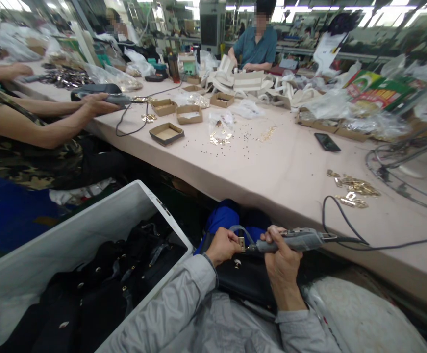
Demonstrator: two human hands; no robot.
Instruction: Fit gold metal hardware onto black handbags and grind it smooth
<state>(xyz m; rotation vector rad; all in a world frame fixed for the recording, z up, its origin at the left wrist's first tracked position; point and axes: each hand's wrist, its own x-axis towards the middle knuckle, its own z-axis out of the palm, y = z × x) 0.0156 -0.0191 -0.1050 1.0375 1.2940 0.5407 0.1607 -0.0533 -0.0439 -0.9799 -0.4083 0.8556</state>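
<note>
My right hand (282, 257) is wrapped round a grey corded electric screwdriver (294, 240), its bit pointing left. The tip meets a small gold metal clasp (241, 243), which my left hand (223, 246) pinches between thumb and fingers. A strip of clear film (240, 228) loops up beside the clasp. On my lap, beneath both hands, lies a black bag (248, 277) with a small shiny fitting on its front. Whether the clasp is joined to the bag is hard to make out.
A white bin (139, 189) of black bags stands at my left. Gold clasps (358, 189), a phone (327, 142), small cardboard boxes (166, 133) and loose screws lie on the table. The screwdriver's cord (382, 247) trails right. A co-worker at left holds another screwdriver (115, 99).
</note>
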